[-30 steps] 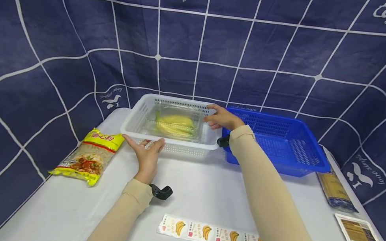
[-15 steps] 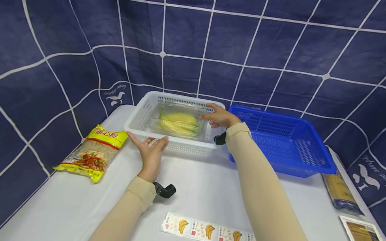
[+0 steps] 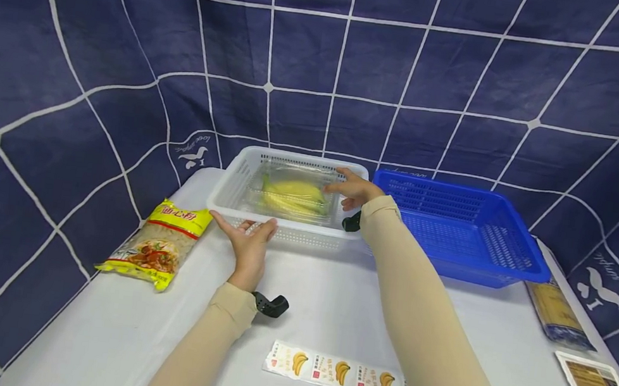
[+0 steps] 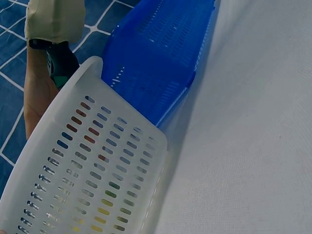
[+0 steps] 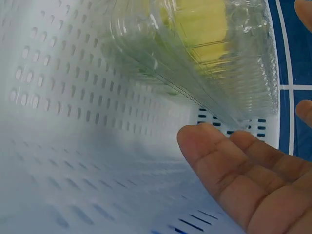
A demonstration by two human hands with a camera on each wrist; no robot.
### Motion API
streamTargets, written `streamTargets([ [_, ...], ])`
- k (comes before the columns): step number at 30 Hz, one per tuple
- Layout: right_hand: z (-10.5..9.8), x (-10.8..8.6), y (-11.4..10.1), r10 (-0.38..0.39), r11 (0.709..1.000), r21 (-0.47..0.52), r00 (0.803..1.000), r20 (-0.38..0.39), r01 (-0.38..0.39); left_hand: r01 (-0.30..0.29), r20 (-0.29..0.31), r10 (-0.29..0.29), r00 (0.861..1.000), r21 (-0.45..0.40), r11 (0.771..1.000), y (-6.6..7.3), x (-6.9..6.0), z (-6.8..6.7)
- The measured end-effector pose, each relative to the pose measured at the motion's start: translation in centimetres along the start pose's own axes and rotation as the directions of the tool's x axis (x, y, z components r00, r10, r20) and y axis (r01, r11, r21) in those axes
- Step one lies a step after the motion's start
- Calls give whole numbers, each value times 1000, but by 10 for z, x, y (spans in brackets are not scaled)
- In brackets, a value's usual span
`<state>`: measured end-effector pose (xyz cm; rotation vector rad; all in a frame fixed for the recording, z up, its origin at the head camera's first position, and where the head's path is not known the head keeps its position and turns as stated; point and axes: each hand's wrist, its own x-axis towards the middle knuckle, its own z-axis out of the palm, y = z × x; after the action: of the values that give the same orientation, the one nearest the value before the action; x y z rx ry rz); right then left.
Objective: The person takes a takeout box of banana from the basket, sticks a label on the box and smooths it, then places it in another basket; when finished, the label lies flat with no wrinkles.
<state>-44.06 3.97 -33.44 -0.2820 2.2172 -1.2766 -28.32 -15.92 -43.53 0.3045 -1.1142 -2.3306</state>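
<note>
White-covered table [image 3: 320, 302]; navy checked cloth [image 3: 443, 74] behind. White basket [image 3: 304, 238], far centre, holding clear box [image 3: 303, 173] of yellow fruit [image 3: 294, 197]. Left hand [image 3: 248, 253]: spread, touching near rim. Right hand [image 3: 357, 191]: fingers loosely extended at box's right end. Risk: snagging its edge could spring the box ajar.

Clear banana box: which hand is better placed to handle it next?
Right, I'd say. The right hand is over the white basket, fingertips beside the right end of the clear box. The left hand is outside, at the basket's front rim.
</note>
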Motion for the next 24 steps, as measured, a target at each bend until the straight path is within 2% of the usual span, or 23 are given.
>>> streamTargets([
  [4,-1,7,5,15,998,56,999,29,-17,-7,-3,7,1000,-1,1000,0,1,0],
  [15,12,6,2,37,988,145,997,66,-47,-11,-7,11,1000,5,1000,-2,0,0],
  [24,10,8,4,5,999,35,994,111,-9,-27,3,27,1000,5,1000,-3,-2,0],
])
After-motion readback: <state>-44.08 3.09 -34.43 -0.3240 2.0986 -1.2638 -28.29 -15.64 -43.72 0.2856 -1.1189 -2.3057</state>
